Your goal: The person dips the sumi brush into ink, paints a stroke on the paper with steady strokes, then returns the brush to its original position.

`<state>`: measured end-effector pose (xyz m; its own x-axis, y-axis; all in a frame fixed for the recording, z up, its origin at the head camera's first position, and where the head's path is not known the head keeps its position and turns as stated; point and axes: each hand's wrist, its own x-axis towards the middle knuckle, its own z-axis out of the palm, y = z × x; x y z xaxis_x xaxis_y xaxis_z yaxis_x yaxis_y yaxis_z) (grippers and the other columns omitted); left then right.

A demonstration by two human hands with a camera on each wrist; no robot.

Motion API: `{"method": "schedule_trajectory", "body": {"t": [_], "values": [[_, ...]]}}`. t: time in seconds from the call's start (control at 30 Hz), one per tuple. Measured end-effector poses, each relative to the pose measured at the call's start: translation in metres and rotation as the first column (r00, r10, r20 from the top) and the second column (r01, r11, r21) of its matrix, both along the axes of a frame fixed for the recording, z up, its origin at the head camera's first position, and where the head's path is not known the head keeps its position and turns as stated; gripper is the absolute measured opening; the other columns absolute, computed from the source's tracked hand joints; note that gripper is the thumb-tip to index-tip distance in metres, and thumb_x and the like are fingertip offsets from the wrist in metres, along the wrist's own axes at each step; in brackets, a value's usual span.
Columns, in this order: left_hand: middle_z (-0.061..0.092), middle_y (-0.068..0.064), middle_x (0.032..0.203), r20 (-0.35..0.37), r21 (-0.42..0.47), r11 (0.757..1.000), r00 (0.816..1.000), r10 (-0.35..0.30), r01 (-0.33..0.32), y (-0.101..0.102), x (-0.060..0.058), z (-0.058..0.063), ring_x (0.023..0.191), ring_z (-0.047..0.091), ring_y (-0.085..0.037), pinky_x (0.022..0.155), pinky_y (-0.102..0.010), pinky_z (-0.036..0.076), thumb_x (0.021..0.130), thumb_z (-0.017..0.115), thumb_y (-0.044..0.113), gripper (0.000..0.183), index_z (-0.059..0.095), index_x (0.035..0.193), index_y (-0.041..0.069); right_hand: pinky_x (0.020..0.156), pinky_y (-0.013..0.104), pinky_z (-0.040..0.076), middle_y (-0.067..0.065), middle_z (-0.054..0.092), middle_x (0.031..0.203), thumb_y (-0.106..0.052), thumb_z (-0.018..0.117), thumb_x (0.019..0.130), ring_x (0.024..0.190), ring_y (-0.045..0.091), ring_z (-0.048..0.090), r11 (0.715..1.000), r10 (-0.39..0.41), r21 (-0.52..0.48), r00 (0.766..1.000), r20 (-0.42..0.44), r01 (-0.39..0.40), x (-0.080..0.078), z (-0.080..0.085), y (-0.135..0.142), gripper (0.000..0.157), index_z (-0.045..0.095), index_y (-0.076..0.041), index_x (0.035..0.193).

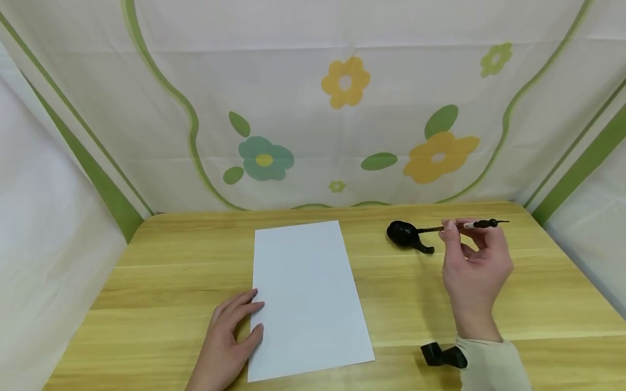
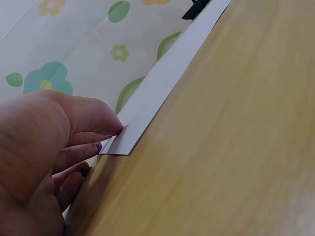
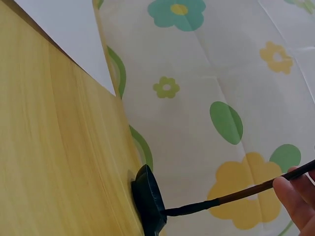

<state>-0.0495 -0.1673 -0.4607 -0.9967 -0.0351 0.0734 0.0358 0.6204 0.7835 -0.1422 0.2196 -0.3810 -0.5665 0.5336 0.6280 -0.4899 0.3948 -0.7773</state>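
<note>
While the right hand pinches the brush crosswise, bristles at the black dish, far right, the white paper lies to that hand's left, long axis near to far, closer to the left hand, whose spread fingertips touch its left edge.

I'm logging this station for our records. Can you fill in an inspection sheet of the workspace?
Surface: wood-grain table, light coloured.
Job's things: white paper lies flat, no marks seen; brush with its tip at the black dish.
Clutter: black object by the right sleeve; cannot tell whether it is worn or on the table.
Left hand: rests at the paper's left edge; dark stains on fingertips.
Right hand: holds the brush.
Cables: nothing seen.
Surroundings: pale flower-print cloth behind.
</note>
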Motion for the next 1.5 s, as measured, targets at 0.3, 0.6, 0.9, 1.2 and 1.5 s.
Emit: {"method": "schedule_trajectory", "body": {"t": [0.3,0.6,0.9,1.2,1.5], "values": [[0.060,0.008,0.157,0.022,-0.010,1.000,1.000,0.000,0.000,-0.0010,-0.0004,0.0004,0.150,0.044,-0.025,0.117,-0.041,0.035,0.092,0.082,0.009,0.040,0.077,0.128,0.025,0.076,0.013,0.060,-0.006,0.074,0.100,0.001,0.073,0.098,0.091,0.005,0.076,1.000,-0.007,-0.005,1.000,-0.011,0.007,0.0002,-0.0036,0.0014,0.026,0.063,0.021,0.111],[0.062,0.007,0.156,-0.002,-0.005,1.000,1.000,-0.003,0.003,-0.0020,-0.0006,-0.0021,0.149,0.044,-0.024,0.114,-0.030,0.033,0.092,0.082,0.008,0.040,0.077,0.128,0.025,0.075,0.013,0.060,-0.007,0.072,0.100,0.000,0.072,0.098,0.090,0.005,0.075,1.000,0.012,-0.006,1.000,-0.009,-0.012,0.0002,0.0002,-0.0043,0.028,0.061,0.024,0.109],[0.062,0.008,0.155,-0.033,-0.011,1.000,0.999,-0.008,0.007,-0.0022,-0.0004,-0.0025,0.147,0.044,-0.020,0.110,-0.021,0.032,0.092,0.082,0.008,0.040,0.078,0.127,0.025,0.076,0.013,0.060,-0.009,0.074,0.100,0.000,0.073,0.098,0.091,0.003,0.076,1.000,-0.010,0.011,1.000,-0.003,0.010,-0.0008,-0.0001,-0.0021,0.026,0.064,0.021,0.109],[0.060,0.008,0.157,0.023,-0.016,1.000,1.000,-0.003,0.004,-0.0013,-0.0016,0.0014,0.151,0.043,-0.025,0.116,-0.036,0.034,0.093,0.081,0.010,0.039,0.077,0.129,0.025,0.075,0.013,0.060,-0.006,0.074,0.099,0.000,0.072,0.099,0.090,0.004,0.075,1.000,-0.028,-0.001,1.000,-0.012,0.028,-0.0005,0.0002,-0.0006,0.026,0.063,0.022,0.110],[0.062,0.008,0.155,-0.013,-0.001,1.000,1.000,-0.004,0.004,-0.0008,0.0008,-0.0011,0.148,0.044,-0.022,0.111,-0.018,0.031,0.092,0.082,0.008,0.040,0.077,0.127,0.026,0.076,0.016,0.061,-0.007,0.073,0.101,-0.003,0.073,0.099,0.093,0.008,0.078,1.000,-0.017,0.004,1.000,0.017,0.017,-0.0002,-0.0034,0.0022,0.021,0.067,0.011,0.113]]}}
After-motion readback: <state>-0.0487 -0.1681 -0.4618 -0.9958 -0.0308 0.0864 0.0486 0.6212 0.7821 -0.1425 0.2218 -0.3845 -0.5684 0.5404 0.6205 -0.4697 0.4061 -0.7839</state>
